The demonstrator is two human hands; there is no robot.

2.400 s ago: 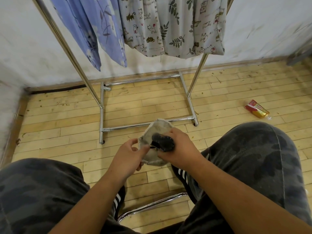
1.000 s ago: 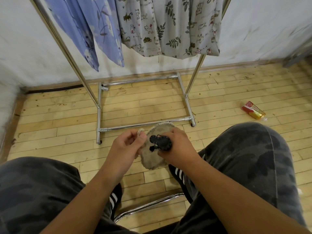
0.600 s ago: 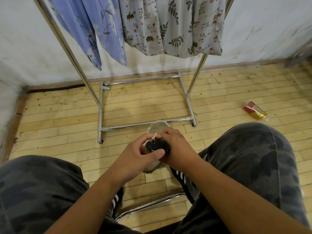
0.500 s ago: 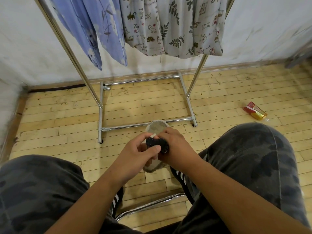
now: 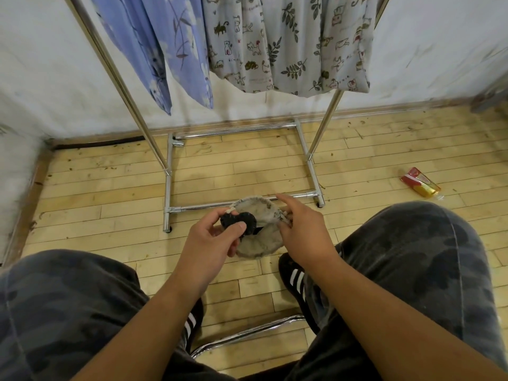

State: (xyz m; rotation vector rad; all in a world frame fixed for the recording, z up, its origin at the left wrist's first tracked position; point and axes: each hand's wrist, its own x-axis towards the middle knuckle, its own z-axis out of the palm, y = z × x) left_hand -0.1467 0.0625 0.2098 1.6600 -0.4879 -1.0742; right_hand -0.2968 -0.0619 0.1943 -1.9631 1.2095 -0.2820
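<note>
Between my knees I hold a round grey-beige fabric pad [image 5: 257, 237] with a frayed edge. On its front sits a small black ruffled fabric piece [image 5: 238, 221]. My left hand [image 5: 211, 243] pinches that black piece between thumb and fingers. My right hand [image 5: 301, 229] grips the pad's right edge, its index finger stretched out over the top rim. A short white string end shows at the pad's upper left.
A chrome clothes rack [image 5: 170, 171] stands ahead on the wooden floor, with a blue floral garment [image 5: 162, 50] and a grey cat-print garment [image 5: 288, 42] hanging. A red-and-gold packet [image 5: 420, 182] lies on the floor at right. My camouflage trousers and striped shoes frame the bottom.
My left hand has taken the black piece from my right hand and drawn it left. My right hand has slid to the pad's right edge, baring more of the pad's face.
</note>
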